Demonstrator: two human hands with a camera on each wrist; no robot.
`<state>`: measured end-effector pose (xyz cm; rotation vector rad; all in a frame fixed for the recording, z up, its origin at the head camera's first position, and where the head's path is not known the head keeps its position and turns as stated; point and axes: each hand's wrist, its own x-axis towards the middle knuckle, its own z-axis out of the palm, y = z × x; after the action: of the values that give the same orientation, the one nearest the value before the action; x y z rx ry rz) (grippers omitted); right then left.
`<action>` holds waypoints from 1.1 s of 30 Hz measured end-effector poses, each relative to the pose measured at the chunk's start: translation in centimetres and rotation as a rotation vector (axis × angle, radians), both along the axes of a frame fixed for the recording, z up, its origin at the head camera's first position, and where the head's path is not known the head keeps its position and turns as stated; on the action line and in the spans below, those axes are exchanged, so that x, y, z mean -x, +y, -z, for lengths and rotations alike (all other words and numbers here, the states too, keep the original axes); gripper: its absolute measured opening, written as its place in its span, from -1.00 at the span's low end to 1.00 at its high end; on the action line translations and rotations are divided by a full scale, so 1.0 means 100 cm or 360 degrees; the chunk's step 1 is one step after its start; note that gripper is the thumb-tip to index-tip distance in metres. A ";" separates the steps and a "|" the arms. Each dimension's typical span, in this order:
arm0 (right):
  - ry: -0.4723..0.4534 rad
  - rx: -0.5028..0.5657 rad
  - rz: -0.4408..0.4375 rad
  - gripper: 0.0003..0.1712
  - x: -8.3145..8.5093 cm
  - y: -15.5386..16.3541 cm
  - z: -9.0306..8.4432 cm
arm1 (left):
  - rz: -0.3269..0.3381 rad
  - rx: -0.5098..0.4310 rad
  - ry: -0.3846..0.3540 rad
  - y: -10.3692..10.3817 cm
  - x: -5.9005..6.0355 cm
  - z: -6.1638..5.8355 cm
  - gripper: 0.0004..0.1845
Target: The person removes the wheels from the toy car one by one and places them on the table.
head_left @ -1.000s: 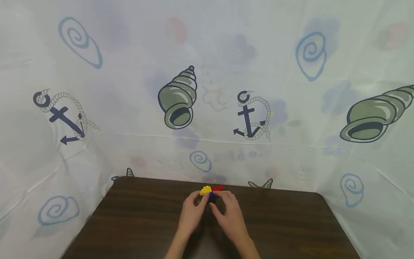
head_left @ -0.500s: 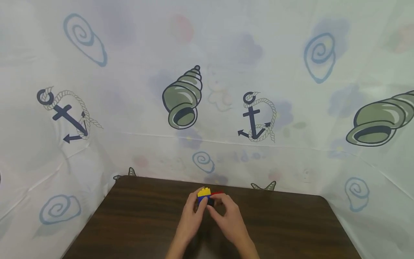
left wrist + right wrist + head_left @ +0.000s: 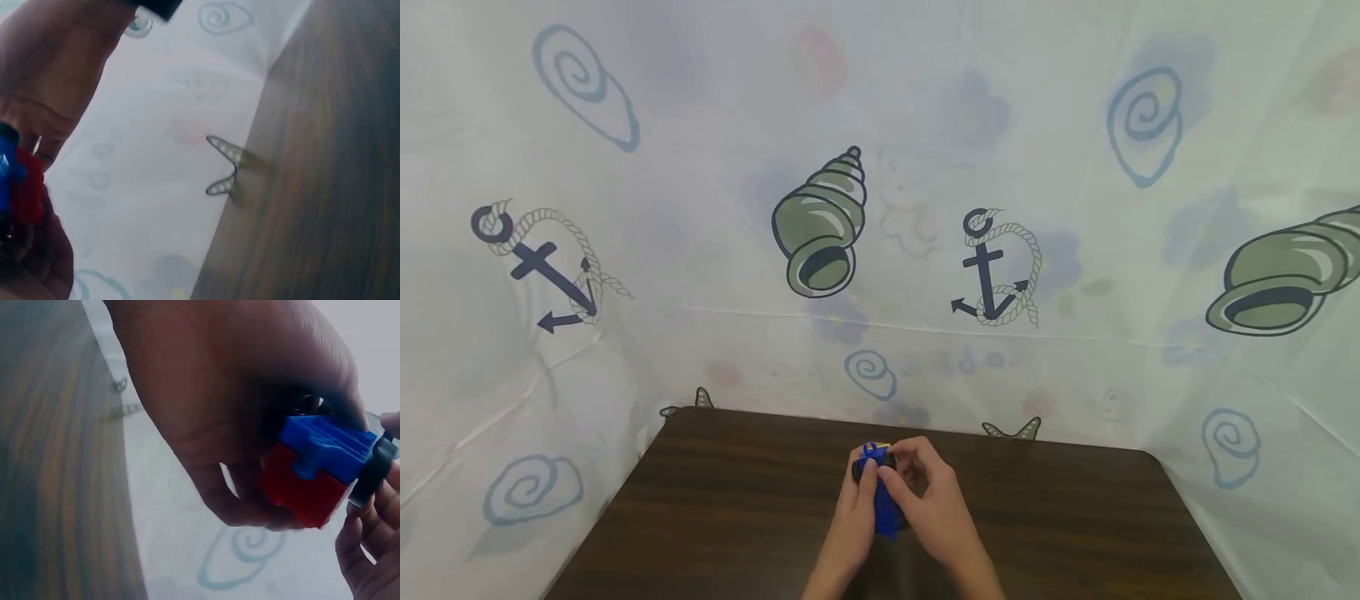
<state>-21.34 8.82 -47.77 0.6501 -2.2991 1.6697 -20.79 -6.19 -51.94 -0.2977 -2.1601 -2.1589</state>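
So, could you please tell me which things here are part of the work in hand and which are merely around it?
In hand:
- toy brick assembly, blue, red and black, held between both hands
- left hand
- right hand

Merely around:
- dark wooden table
- nautical-print sheet behind the table

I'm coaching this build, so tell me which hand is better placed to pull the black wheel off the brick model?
Probably the left hand: its fingertips already sit at the black wheel, while the right hand wraps the brick model, steadying it.
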 end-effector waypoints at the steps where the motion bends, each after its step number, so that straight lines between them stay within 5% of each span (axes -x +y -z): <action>1: 0.0017 -0.0028 -0.0006 -0.77 0.000 0.001 -0.002 | -0.0013 0.0005 -0.0007 0.003 0.000 -0.002 -0.48; 7: 0.0144 -0.0252 0.0102 -0.81 0.001 0.000 -0.007 | -0.0145 0.0017 -0.0068 0.013 -0.003 -0.011 -0.47; 14: 0.0305 -0.0624 0.0518 -0.70 0.002 -0.009 -0.003 | -0.0464 0.0429 0.0014 0.020 -0.011 -0.015 -0.55; 20: 0.0402 -0.0733 0.0614 -0.55 0.000 -0.008 0.003 | -0.0580 0.0640 -0.0013 0.024 -0.015 -0.016 -0.54; 25: 0.0497 -0.0743 0.0621 -0.53 0.000 -0.006 0.007 | -0.0595 0.0660 0.0014 0.025 -0.016 -0.016 -0.57; 33: 0.0846 -0.0794 0.0605 -0.56 0.007 -0.002 0.012 | -0.0432 0.0554 0.0092 0.020 -0.015 -0.018 -0.60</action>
<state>-22.04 8.64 -48.97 0.6007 -2.2406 0.6544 -19.32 -4.18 -50.18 -0.0759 -2.3761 -1.6140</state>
